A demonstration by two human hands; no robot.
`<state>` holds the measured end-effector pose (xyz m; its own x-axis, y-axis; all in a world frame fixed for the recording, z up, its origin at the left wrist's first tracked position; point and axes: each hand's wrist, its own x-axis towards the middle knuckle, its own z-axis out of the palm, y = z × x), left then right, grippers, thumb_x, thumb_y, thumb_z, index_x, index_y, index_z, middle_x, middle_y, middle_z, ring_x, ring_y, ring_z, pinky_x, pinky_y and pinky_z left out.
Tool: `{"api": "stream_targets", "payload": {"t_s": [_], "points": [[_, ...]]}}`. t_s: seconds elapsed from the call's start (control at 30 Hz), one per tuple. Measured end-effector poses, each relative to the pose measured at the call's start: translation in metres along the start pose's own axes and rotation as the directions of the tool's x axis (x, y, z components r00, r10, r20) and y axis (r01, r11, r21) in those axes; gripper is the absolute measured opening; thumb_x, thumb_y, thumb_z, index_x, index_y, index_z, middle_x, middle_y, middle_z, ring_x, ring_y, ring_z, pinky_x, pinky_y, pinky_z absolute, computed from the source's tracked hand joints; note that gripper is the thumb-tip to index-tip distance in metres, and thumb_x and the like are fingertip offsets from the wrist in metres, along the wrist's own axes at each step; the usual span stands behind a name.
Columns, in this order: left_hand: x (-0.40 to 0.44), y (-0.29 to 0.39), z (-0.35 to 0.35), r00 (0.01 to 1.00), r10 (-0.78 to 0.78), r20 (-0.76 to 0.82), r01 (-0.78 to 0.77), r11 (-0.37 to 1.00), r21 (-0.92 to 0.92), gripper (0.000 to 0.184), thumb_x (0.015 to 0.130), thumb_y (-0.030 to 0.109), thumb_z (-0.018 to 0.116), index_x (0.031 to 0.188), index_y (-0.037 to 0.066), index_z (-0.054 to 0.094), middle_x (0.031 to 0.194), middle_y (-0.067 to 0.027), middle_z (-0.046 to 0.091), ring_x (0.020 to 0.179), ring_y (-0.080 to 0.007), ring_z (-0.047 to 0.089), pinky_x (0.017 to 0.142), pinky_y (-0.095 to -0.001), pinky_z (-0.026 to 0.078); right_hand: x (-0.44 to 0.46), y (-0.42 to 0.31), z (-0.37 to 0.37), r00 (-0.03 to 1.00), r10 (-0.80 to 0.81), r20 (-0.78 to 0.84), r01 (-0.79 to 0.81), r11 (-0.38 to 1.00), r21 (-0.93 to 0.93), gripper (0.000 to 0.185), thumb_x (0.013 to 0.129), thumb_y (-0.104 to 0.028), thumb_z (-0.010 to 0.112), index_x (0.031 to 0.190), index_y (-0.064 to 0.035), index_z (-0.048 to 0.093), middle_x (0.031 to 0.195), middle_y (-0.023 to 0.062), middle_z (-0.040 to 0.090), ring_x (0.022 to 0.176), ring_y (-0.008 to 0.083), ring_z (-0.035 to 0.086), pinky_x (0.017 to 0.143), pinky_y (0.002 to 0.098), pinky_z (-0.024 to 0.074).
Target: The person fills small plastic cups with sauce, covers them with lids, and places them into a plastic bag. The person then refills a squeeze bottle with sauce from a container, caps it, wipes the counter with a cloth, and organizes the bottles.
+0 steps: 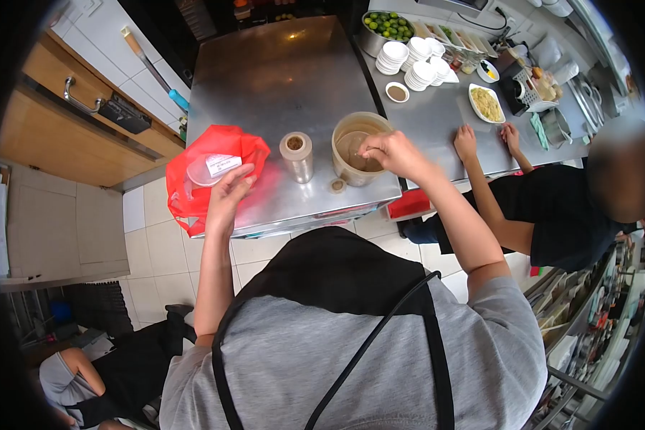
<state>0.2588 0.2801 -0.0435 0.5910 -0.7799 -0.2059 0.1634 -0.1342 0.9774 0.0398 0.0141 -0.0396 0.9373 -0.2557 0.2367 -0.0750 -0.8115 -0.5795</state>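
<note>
My right hand (398,155) is over the rim of a cloudy plastic tub (342,154) with its fingers pinched together; what they hold, if anything, I cannot make out. My left hand (228,201) has its fingers apart at the near side of a red plastic bag (186,197). Inside the bag's opening shows a clear plastic container with a white printed label (225,165). Between my hands stands an upright pepper-grinder-like cylinder (301,168) with brown bits in its open top. A small round cap (337,186) lies beside the tub.
A co-worker's hands (466,142) rest on the counter to the right, near a dish of shredded yellow food (486,104). Farther back are stacked white bowls (392,57), a small brown-filled bowl (397,92) and a pot of limes (387,27). Another person (132,365) is at lower left.
</note>
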Motion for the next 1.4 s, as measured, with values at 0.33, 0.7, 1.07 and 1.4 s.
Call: {"api": "stream_targets", "payload": {"t_s": [0.33,0.7,1.07,1.4], "points": [[0.020,-0.007,0.025,0.984,0.160,0.079,-0.167,0.981,0.100,0.059,0.074,0.014,0.067,0.125,0.000,0.040,0.124,-0.0144,0.046,0.113,-0.0230,0.046,0.092,-0.0316,0.037,0.051,0.028,0.005,0.972,0.082,-0.220,-0.091,0.995,-0.032,0.008,0.075,-0.009,0.062,0.083,-0.0048,0.061,0.082,0.0077,0.063,0.078,0.0248,0.059,0.069,0.0333,0.0457],[0.071,-0.038,0.070,0.964,0.207,0.165,-0.221,0.972,0.074,0.090,0.060,0.019,0.079,0.132,0.003,0.028,0.118,-0.0121,0.049,0.111,-0.0202,0.046,0.095,-0.0325,0.035,0.069,0.089,0.004,0.930,0.301,0.209,-0.286,0.953,-0.099,0.035,0.068,-0.036,0.060,0.087,-0.0078,0.066,0.083,0.0159,0.063,0.078,0.0306,0.059,0.072,0.0364,0.0460],[0.078,-0.038,0.077,0.911,0.411,0.038,-0.403,0.864,0.302,0.054,0.060,0.018,0.077,0.104,0.003,0.049,0.095,-0.0077,0.059,0.090,-0.0171,0.057,0.080,-0.0302,0.045,0.031,0.060,0.000,0.900,0.429,-0.078,-0.416,0.898,0.146,0.020,0.071,-0.014,0.056,0.088,-0.0055,0.064,0.076,0.0155,0.062,0.072,0.0316,0.059,0.068,0.0359,0.0470],[0.078,-0.034,0.080,0.913,0.399,0.084,-0.399,0.835,0.379,0.055,0.061,0.019,0.077,0.105,0.002,0.049,0.094,-0.0081,0.060,0.089,-0.0156,0.057,0.080,-0.0292,0.045,0.066,-0.027,-0.072,0.876,0.270,-0.399,-0.360,0.917,-0.170,0.017,0.071,-0.010,0.055,0.084,-0.0053,0.065,0.068,0.0194,0.060,0.067,0.0343,0.060,0.064,0.0395,0.0482]]}}
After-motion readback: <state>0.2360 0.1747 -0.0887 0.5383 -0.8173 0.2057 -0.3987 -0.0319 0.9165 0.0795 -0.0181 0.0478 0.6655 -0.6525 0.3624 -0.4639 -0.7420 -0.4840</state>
